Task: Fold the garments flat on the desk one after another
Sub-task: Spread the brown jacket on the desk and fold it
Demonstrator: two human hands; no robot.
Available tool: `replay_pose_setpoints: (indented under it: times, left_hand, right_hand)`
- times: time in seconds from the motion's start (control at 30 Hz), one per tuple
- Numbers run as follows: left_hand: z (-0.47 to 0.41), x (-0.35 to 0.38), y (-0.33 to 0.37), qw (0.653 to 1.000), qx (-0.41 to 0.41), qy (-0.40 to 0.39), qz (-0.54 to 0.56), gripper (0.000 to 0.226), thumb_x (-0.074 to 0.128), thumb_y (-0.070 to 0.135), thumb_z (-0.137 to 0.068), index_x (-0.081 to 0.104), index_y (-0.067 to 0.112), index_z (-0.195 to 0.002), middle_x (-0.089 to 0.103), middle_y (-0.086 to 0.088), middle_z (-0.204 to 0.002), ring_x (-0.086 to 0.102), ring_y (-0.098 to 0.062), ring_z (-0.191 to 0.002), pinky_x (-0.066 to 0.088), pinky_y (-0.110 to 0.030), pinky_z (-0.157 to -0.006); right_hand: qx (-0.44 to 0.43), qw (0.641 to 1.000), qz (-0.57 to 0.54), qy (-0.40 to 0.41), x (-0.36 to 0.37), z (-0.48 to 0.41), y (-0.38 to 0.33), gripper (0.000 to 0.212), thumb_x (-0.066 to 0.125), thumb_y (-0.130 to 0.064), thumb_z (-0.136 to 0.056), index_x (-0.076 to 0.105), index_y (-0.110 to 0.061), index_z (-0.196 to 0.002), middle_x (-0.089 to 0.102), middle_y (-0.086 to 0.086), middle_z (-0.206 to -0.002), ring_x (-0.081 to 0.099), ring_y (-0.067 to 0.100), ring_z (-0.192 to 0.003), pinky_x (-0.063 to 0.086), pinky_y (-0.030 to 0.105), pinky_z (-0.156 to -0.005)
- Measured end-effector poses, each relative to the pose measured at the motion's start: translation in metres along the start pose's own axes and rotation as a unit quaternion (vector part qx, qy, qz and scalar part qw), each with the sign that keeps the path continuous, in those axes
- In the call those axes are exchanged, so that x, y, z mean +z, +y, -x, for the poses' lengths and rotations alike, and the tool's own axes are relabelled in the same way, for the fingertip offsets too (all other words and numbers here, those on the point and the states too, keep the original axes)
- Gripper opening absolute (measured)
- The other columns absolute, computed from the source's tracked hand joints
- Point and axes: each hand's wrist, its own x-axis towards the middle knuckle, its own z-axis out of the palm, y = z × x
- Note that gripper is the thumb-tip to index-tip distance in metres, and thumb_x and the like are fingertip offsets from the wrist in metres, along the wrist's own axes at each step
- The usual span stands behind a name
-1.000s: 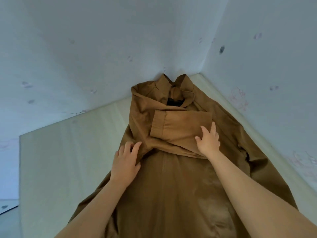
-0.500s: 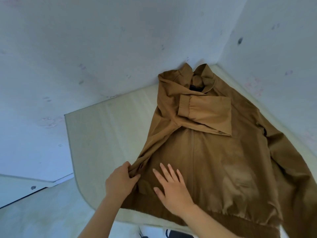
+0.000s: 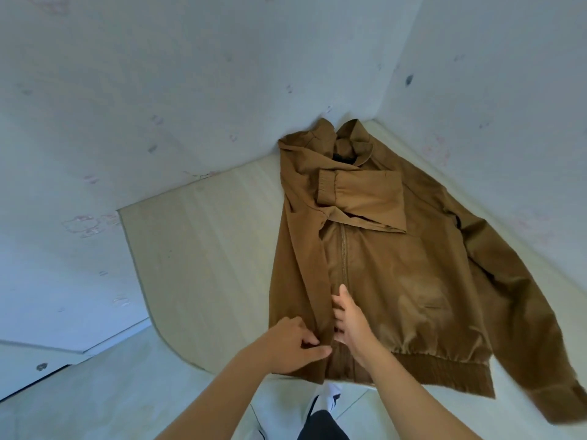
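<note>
1. A brown jacket (image 3: pixel 397 265) of smooth woven cloth with a faint sheen lies front-up on the surface (image 3: pixel 203 249), its collar (image 3: pixel 346 138) pushed into the corner where two pale, smudged walls (image 3: pixel 158 90) meet.
2. The surface is a light wood-grain board with a rounded near corner.
3. One sleeve (image 3: pixel 365 198) is folded flat across the chest and ends in a ribbed knit cuff (image 3: pixel 327 188).
4. A closed zipper (image 3: pixel 343 249) runs straight down the middle, and a wide ribbed hem (image 3: pixel 444 366), gathered where it joins the cloth, lies along the near edge.
5. The other sleeve (image 3: pixel 524 296) stretches out to the right and drops past the surface's edge.
6. The jacket's left side is turned over in a long lengthwise fold that lies beside the zipper.
7. The left grip (image 3: pixel 293 344), a bare hand reaching in from below, pinches that folded edge just above the hem between thumb and curled fingers.
8. The right grip (image 3: pixel 351 322) is released: the hand rests on the front panel just beside the fold, fingers stretched towards it and thumb pointing up along the zipper.
9. Below the edge, a white shoe (image 3: pixel 330 398) with dark stripes stands on the pale floor (image 3: pixel 95 408).
</note>
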Motion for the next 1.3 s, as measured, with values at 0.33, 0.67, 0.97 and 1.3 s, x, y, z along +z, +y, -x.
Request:
replay_pose_setpoints:
  times: [0.33, 0.67, 0.97, 1.3]
  left_hand:
    - [-0.021, -0.02, -0.014, 0.964, -0.05, 0.226, -0.131, 0.05, 0.046, 0.042, -0.097, 0.035, 0.028, -0.144, 0.038, 0.006, -0.145, 0.039, -0.014, -0.13, 0.034, -0.031, -0.111]
    - [-0.031, 0.007, -0.021, 0.955, -0.072, 0.072, -0.277, 0.085, 0.01, 0.086, -0.07, -0.028, 0.052, -0.138, -0.016, -0.002, -0.16, -0.009, -0.03, -0.148, -0.003, -0.045, -0.117]
    - [-0.025, -0.005, -0.006, 0.95, -0.173, 0.053, -0.256, 0.116, -0.01, 0.083, -0.057, -0.007, 0.017, -0.153, -0.009, -0.003, -0.161, 0.004, -0.022, -0.149, 0.018, -0.034, -0.118]
    - [-0.102, -0.106, -0.014, 0.939, -0.19, 0.266, -0.105, 0.026, 0.04, 0.034, -0.099, 0.055, 0.028, -0.119, 0.063, 0.008, -0.107, 0.062, -0.012, -0.092, 0.05, -0.025, -0.085]
  right_hand:
    - [-0.029, 0.948, 0.281, 0.147, -0.001, 0.008, 0.024, 0.021, 0.049, -0.047, -0.095, 0.048, -0.029, -0.106, 0.06, -0.009, -0.089, 0.057, 0.009, -0.078, 0.043, 0.023, -0.061]
    - [-0.166, 0.966, 0.184, 0.073, -0.015, -0.084, -0.066, 0.075, 0.056, -0.039, -0.093, 0.007, -0.04, -0.15, 0.033, 0.004, -0.152, 0.042, 0.021, -0.132, 0.04, 0.039, -0.106]
    - [-0.075, 0.933, 0.353, 0.021, -0.047, -0.159, -0.084, 0.049, 0.037, -0.032, -0.102, 0.031, -0.025, -0.15, 0.022, 0.005, -0.157, 0.019, 0.025, -0.144, 0.028, 0.046, -0.112]
    - [-0.172, 0.917, 0.325, 0.158, -0.102, -0.171, -0.111, 0.025, 0.041, -0.035, -0.099, 0.064, -0.026, -0.102, 0.066, -0.005, -0.091, 0.056, 0.013, -0.076, 0.039, 0.024, -0.057]
